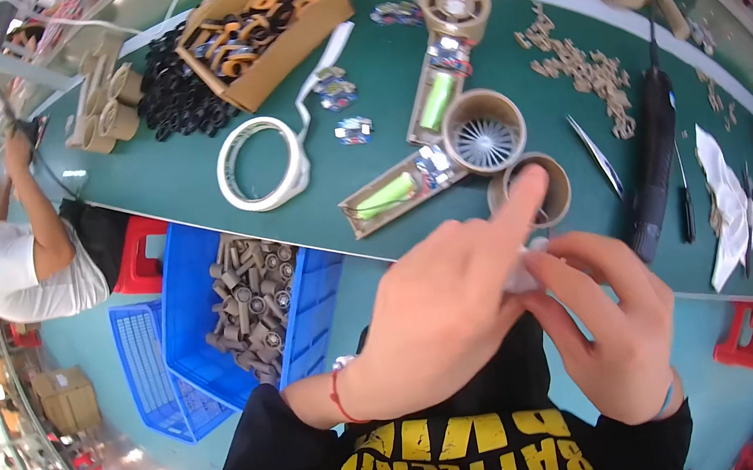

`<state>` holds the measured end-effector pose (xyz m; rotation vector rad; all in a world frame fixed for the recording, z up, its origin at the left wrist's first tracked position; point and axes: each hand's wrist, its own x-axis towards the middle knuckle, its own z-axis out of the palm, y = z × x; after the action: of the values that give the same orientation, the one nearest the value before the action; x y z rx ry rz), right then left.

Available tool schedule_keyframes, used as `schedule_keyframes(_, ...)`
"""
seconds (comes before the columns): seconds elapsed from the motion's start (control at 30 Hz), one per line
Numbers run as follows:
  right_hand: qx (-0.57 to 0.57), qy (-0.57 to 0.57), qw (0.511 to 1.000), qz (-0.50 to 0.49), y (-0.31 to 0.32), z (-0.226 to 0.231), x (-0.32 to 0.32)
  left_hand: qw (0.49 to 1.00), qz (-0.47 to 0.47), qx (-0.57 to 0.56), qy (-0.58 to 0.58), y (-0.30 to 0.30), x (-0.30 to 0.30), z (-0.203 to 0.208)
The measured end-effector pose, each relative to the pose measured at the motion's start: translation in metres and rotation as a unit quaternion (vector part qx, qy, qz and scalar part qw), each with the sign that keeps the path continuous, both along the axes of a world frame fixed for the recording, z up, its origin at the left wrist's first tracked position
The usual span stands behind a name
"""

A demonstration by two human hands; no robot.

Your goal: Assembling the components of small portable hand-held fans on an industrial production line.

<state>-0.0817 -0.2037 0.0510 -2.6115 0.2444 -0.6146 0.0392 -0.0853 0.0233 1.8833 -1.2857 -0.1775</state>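
My left hand [439, 309] and my right hand [611, 325] meet in front of my chest at the table's near edge. Pinched between their fingertips is a small whitish piece [520, 281], mostly hidden; its kind is unclear. The left index finger points out over a round beige housing ring [561, 194]. Just beyond it lies a beige fan housing [485, 131] with radial blades, its open handle holding a green battery [387, 195] and a small circuit board [434, 166]. Farther back is a second fan housing [455, 7], also with a green battery [438, 99].
A white tape roll [229, 173], loose circuit boards [354, 130], tweezers [594, 156], a black electric screwdriver [657, 153] and small beige parts [582, 66] lie on the green table. A cardboard box [323, 20] stands behind. Blue bins [188, 267] sit left, near another person [30, 248].
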Motion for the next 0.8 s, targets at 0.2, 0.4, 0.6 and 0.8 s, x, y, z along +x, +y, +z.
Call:
schedule_keyframes(0.2, 0.082, 0.116, 0.99, 0.027, -0.004, 0.019, -0.002, 0.994, -0.097, -0.035, -0.022, 0.002, 0.006, -0.007)
schedule_keyframes(0.4, 0.105, 0.169, 0.975, 0.097, -0.021, 0.024, -0.008, 0.972, -0.178, -0.087, 0.129, 0.006, 0.01, -0.015)
schedule_keyframes(0.6, 0.119, 0.153, 0.974, 0.116, -0.015, 0.016, 0.006, 0.924, -0.184, -0.006, 0.335, 0.015, 0.019, -0.004)
schedule_keyframes(0.8, 0.198, 0.041, 0.969, 0.14, -0.013, 0.004, 0.018, 0.909, -0.146, -0.068, 0.385, 0.022, 0.024, -0.001)
